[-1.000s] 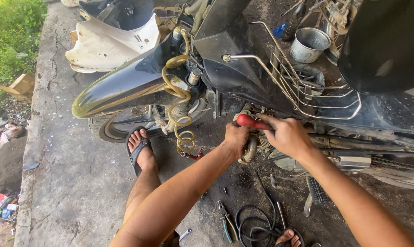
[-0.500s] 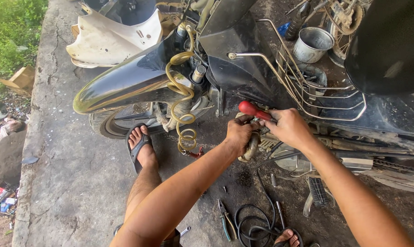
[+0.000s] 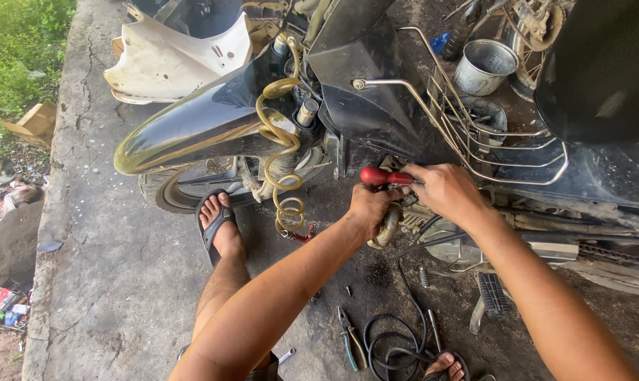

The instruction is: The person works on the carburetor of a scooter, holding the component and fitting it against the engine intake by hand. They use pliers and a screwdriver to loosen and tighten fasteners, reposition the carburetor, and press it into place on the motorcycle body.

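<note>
Gripping red tool handle (image 3: 380, 176) with right hand (image 3: 446, 192), fingers wrapped around its right end, handle lying level and pointing left. Closing left hand (image 3: 371, 209) into a fist just under the handle, touching it from below; cannot tell whether also clasping something beneath. Working both hands tight against engine (image 3: 432, 229), low on motorbike (image 3: 376, 106), just below chrome rack (image 3: 467, 134). Tool tip hiding behind hands.

Crossing forearms in from bottom of view, left from lower centre, right from lower right.

Resting left foot in black sandal (image 3: 217, 222) on concrete floor (image 3: 108, 282), just beside front wheel (image 3: 185, 187). Showing toes of other foot (image 3: 443, 365) at bottom edge.

Hanging yellow coiled hose (image 3: 284, 162) down from front of bike, ending in red fitting (image 3: 302, 235) near floor, between sandal and left hand. Curving dark fender (image 3: 192, 130) over wheel. Leaning white body panel (image 3: 182, 60) behind fender.

Lying on oily ground below hands: pliers (image 3: 348, 337), black cable loop (image 3: 390, 339), footpeg (image 3: 490, 296). Standing metal can (image 3: 483, 67) beyond rack, well apart from hands.

Bordering slab on left: grass (image 3: 16, 63), litter (image 3: 2, 303).
</note>
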